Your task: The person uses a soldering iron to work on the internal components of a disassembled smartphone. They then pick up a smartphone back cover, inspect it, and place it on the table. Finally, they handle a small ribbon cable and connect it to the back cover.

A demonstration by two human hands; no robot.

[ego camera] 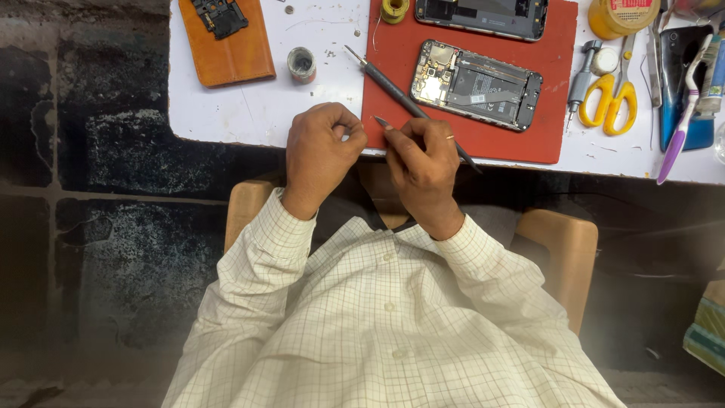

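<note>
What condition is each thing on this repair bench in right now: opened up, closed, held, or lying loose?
Phone on the red mat: back off, insides showing.
Second phone: open too, partly out of view.
Yellow scissors: shut, lying flat.
Small round pot: lid off.
Long dark tool: lying on the mat, unheld.
Left hand: curled closed.
Right hand: pinching tweezers.

Your left hand (321, 147) and right hand (421, 162) sit side by side at the near table (249, 113) edge. The mat (393, 83) lies just beyond your right hand, with the opened phone (477, 85) on it and a second phone (481, 17) behind that. A long tool (393, 83) lies across the mat's left edge, running under your right hand. Scissors (615, 94) right of the mat; small jar (302, 64) and case (226, 41) left.
</note>
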